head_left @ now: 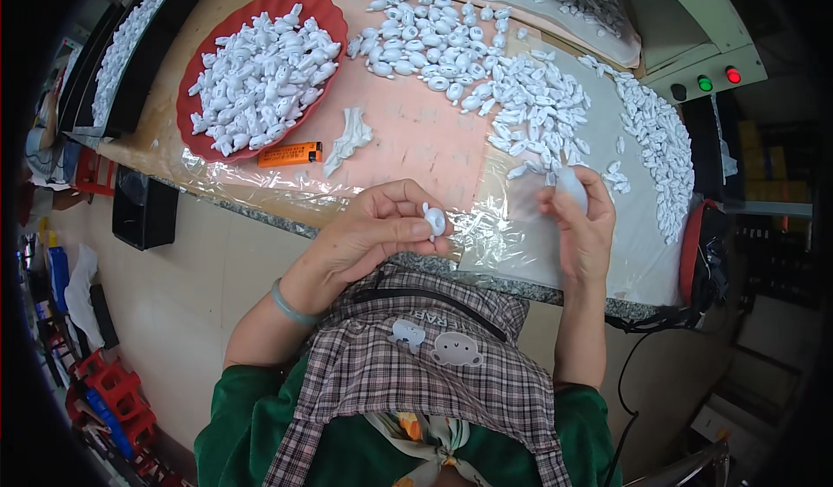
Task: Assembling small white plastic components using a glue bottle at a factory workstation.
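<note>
My left hand (382,227) pinches a small white oval plastic piece (435,220) between thumb and fingers, near the table's front edge. My right hand (581,227) holds another small white plastic piece (573,183) up by its fingertips, just below a spread of loose white pieces (538,114). A pile of rounder white pieces (425,36) lies farther back on the pink table top (408,131).
A red bowl (193,136) full of white parts stands at the left. Next to it lie an orange lighter (291,154) and a crumpled white scrap (349,137). Clear plastic film (486,227) covers the table edge. A box with green and red buttons (718,78) sits at the right.
</note>
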`<action>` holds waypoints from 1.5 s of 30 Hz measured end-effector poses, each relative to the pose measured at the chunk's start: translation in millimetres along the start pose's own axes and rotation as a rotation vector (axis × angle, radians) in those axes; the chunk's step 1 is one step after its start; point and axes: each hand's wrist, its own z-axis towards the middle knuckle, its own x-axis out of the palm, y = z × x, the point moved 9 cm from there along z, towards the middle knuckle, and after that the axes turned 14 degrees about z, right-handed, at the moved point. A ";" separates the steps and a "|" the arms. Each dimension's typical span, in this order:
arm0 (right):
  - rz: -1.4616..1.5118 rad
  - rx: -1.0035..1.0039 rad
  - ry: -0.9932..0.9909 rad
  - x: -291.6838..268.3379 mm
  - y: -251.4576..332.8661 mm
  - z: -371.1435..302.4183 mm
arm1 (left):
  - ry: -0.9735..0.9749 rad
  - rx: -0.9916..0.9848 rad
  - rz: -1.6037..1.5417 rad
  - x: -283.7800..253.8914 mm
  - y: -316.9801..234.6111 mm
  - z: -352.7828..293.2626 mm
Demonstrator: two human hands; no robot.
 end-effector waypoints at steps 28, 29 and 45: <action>-1.008 -0.289 0.208 44.1 19.2 15.2 | -0.019 0.032 -0.001 -2.9 -9.9 -2.0; -1.062 -0.260 0.266 45.5 13.1 10.4 | -0.017 0.045 0.011 -1.9 -9.6 -4.0; -0.416 0.000 0.346 80.3 -8.3 -31.0 | -0.116 0.061 0.222 5.3 -9.5 -1.8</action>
